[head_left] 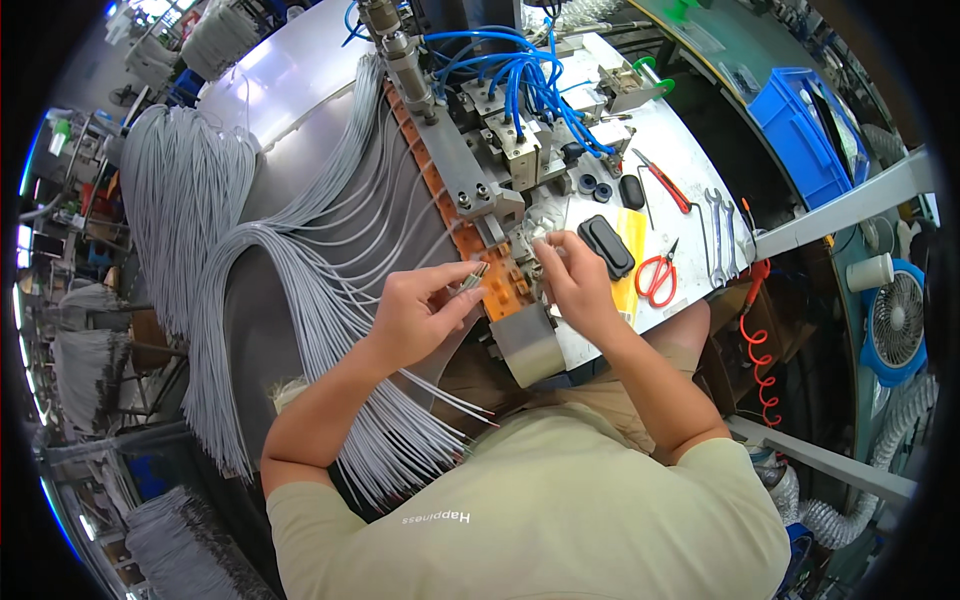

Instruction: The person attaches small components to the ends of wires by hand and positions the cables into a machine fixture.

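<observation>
L hand point(418, 310) has thumb & fingertips pinching a small metal pc point(474, 278), held just by the near end of the orange strip point(499, 298), prob. to keep it handy & in sight; R hand point(582, 285) has fingers bent, tips by the machine point(520, 163); can't tell if they grip anything; grey cables point(310, 310) fan out L of the strip, prob. so ends don't tangle; scissors point(667, 263) & wrenches point(716, 235) lie R on bench point(695, 145), likely for quick reach.

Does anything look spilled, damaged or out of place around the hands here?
Nothing stands out; I see no spill or breakage. Grey cables fan out loosely, and the scissors and wrenches lie right of the right hand. Finer damage would be too small to tell.
</observation>
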